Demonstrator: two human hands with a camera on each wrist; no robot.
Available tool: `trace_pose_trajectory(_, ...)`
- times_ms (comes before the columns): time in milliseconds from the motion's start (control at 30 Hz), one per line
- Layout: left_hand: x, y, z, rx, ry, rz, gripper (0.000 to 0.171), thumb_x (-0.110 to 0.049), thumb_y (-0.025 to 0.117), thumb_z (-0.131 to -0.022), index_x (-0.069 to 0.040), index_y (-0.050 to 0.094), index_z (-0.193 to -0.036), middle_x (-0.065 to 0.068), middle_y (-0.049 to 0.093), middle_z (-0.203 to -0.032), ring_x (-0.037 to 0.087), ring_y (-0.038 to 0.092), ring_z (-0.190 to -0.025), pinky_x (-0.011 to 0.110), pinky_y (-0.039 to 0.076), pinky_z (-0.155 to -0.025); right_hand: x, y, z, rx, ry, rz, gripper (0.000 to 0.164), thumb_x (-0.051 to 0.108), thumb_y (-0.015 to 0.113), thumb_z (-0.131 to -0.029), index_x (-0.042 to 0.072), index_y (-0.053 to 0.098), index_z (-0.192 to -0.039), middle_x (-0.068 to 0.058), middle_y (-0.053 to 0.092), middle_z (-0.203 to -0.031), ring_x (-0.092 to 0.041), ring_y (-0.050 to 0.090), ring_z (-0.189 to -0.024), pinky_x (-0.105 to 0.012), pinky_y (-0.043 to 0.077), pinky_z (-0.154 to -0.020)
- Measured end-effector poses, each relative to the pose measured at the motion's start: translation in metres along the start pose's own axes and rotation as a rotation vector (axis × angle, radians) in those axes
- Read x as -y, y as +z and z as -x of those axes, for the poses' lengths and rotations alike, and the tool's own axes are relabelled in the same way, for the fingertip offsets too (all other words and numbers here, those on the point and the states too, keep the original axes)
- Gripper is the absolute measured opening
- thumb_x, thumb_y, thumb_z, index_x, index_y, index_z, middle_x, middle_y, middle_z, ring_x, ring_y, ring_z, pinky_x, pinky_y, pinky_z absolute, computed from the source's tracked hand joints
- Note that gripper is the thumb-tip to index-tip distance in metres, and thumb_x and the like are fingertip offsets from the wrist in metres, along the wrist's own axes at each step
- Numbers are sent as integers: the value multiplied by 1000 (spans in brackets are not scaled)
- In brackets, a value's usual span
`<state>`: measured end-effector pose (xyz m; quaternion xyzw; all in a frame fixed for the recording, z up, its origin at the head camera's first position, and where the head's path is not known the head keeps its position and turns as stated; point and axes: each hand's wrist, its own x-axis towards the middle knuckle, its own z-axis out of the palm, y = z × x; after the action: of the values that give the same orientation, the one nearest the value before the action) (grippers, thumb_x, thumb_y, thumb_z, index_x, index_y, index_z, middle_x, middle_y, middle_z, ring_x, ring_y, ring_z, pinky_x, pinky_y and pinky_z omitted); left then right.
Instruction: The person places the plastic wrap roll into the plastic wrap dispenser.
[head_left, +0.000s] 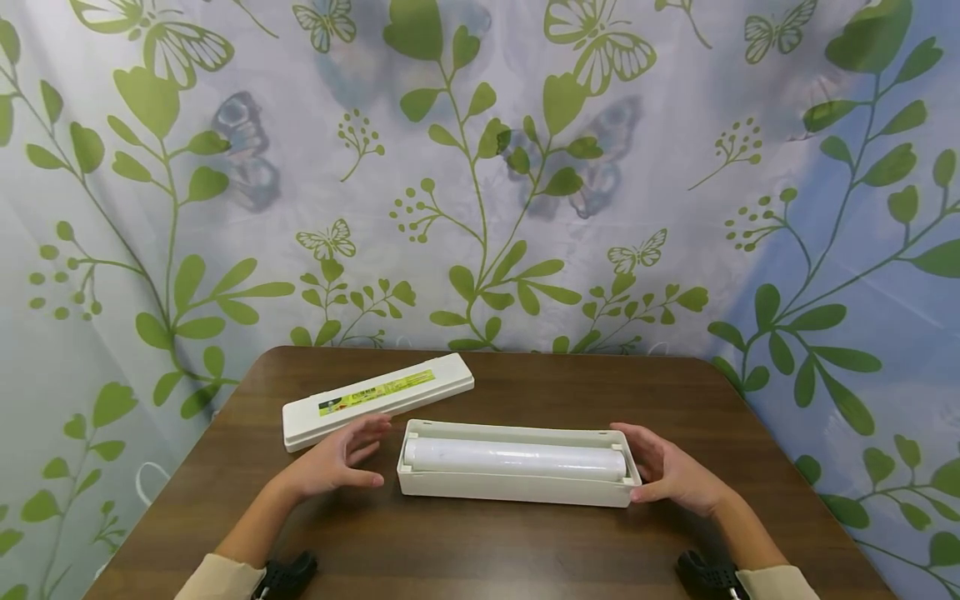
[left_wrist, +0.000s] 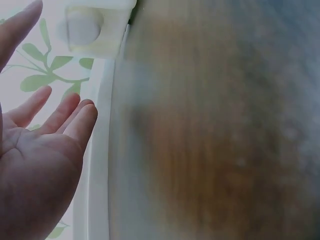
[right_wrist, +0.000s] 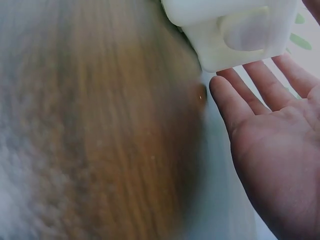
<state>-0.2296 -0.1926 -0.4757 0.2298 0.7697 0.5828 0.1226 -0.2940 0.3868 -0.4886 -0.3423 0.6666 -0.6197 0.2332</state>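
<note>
A long white plastic box (head_left: 517,488) lies across the table in front of me. Inside it is a white roll of cling film (head_left: 517,458). Off the box's left end, my left hand (head_left: 341,458) is held with its fingers spread and nothing in them; the left wrist view shows its bare palm. My right hand (head_left: 678,475) is at the box's right end, fingertips by the back corner and thumb by the front corner. In the right wrist view, its fingers (right_wrist: 265,82) reach out loosely right at the end of the box (right_wrist: 225,45).
A white lid (head_left: 442,377) with a yellow-green label (head_left: 377,392) lies at an angle behind the left hand. The brown wooden table (head_left: 480,554) ends at a curtain (head_left: 480,167) printed with leaves and butterflies.
</note>
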Motion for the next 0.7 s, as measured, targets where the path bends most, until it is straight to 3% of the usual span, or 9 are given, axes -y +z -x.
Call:
trace_pose_trajectory(200,-4,1,10,-63,3,-28,92,-9,83,-85,6,25,-155,32,32,-158,49,29,-149,34,37,-118,1,2,1,4,-3,5,94,-4,77,-84,-1,20,-158,-19,39,-157,-9,52,-134,-30,54,-103)
trace_pose_trajectory(333,-7,-1,16,-101,2,-31,89,-7,82,-85,4,28,-155,31,34,-158,36,37,-149,35,37,-118,1,3,2,10,-2,-7,94,-6,77,-84,-1,20,-159,-19,39,-157,-10,53,-133,-32,55,-101)
trace_pose_trajectory(700,-12,-12,39,-208,2,-72,83,-8,80,-88,3,31,-154,32,38,-155,11,47,-143,15,41,-111,1,2,7,9,0,9,92,-7,76,-83,-5,20,-157,-16,42,-155,-10,55,-130,-36,57,-98)
